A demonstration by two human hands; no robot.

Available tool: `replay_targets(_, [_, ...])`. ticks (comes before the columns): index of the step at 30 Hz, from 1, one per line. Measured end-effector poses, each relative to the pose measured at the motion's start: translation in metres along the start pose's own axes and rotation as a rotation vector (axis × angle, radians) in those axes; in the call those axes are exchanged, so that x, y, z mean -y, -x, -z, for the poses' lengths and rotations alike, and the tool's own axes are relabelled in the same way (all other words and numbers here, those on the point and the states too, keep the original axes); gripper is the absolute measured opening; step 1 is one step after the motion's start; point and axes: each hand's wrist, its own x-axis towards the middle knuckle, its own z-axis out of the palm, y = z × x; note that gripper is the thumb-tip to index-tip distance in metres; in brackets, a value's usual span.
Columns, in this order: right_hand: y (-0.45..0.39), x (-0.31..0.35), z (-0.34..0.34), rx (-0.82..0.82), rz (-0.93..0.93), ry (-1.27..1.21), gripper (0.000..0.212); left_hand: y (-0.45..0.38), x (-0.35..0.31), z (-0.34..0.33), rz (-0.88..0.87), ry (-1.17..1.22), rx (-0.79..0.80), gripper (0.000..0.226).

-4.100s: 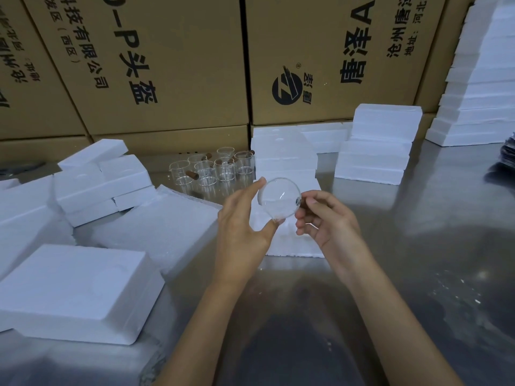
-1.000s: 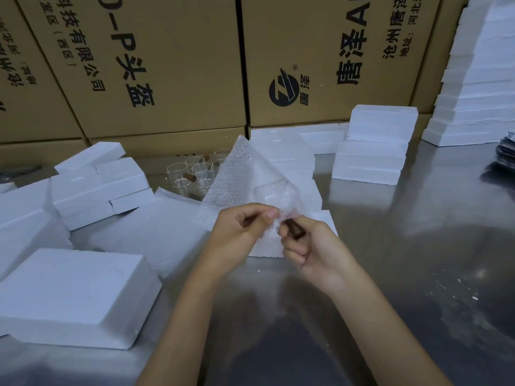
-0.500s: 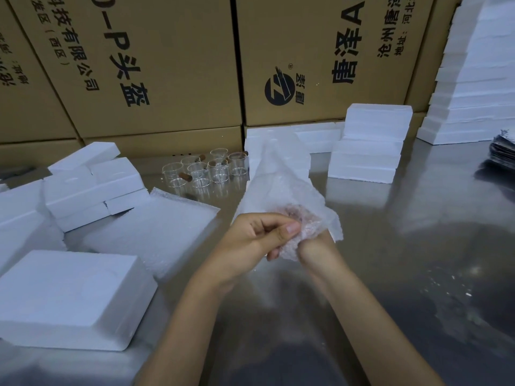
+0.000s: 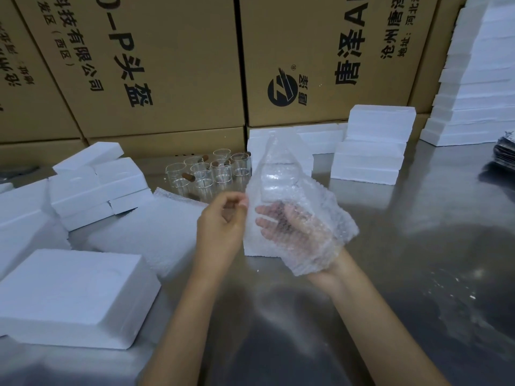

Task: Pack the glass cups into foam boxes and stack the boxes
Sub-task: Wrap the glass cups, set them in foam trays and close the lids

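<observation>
A glass cup (image 4: 279, 178) with a dark handle sits upright inside a sheet of bubble wrap (image 4: 312, 215), held above the steel table. My right hand (image 4: 289, 227) shows through the wrap and grips the cup from below at the handle. My left hand (image 4: 223, 221) pinches the wrap's left edge beside it. Several bare glass cups (image 4: 211, 174) stand together behind my hands. An open foam box (image 4: 69, 296) lies at the front left. Another foam piece (image 4: 257, 247) lies on the table under the wrapped cup.
A pile of bubble wrap sheets (image 4: 150, 227) lies left of my hands, with loose foam pieces (image 4: 94, 188) behind it. Stacked foam boxes (image 4: 370, 151) stand at the back right and a tall stack (image 4: 473, 93) at the far right. Cardboard cartons (image 4: 172, 65) wall off the back. Dark bags (image 4: 504, 154) lie at the right edge.
The bare cup I held in both hands is now inside bubble wrap. Over the last second the sheet has gone over my right hand and the cup stands upright in it.
</observation>
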Motion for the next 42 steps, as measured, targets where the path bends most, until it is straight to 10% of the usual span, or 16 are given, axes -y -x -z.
replay_targets(6, [0.008, 0.003, -0.007, 0.083, 0.087, -0.017, 0.015, 0.0, 0.004, -0.003, 0.158, 0.061, 0.267, 0.018])
replay_targets(10, [0.013, 0.003, 0.001, 0.121, -0.026, 0.038, 0.022, 0.0, 0.001, 0.001, 0.125, 0.1, 0.146, 0.025])
replay_targets(14, [0.01, -0.001, 0.005, 0.041, 0.008, 0.249, 0.012, -0.007, -0.006, 0.007, 0.169, 0.636, 0.239, 0.048])
replay_targets(20, [0.004, -0.005, 0.006, -0.013, 0.003, 0.365, 0.013, 0.003, -0.008, 0.005, 0.169, 0.539, 0.298, 0.05])
replay_targets(28, [0.0, 0.023, 0.02, -0.438, 0.782, 0.472, 0.013, -0.008, -0.006, 0.016, 0.319, 0.854, 0.035, 0.072])
replay_targets(30, [0.001, 0.027, 0.028, -0.458, 0.667, 0.533, 0.018, -0.008, -0.006, 0.018, 0.355, 0.941, 0.005, 0.07])
replay_targets(34, [0.008, 0.019, 0.025, 0.083, 0.072, 0.739, 0.018, -0.006, -0.009, 0.015, 0.371, 1.001, 0.001, 0.058])
replay_targets(42, [-0.003, 0.015, 0.019, -0.127, 0.427, 0.412, 0.015, -0.002, -0.007, 0.0, 0.386, 0.801, 0.165, 0.055])
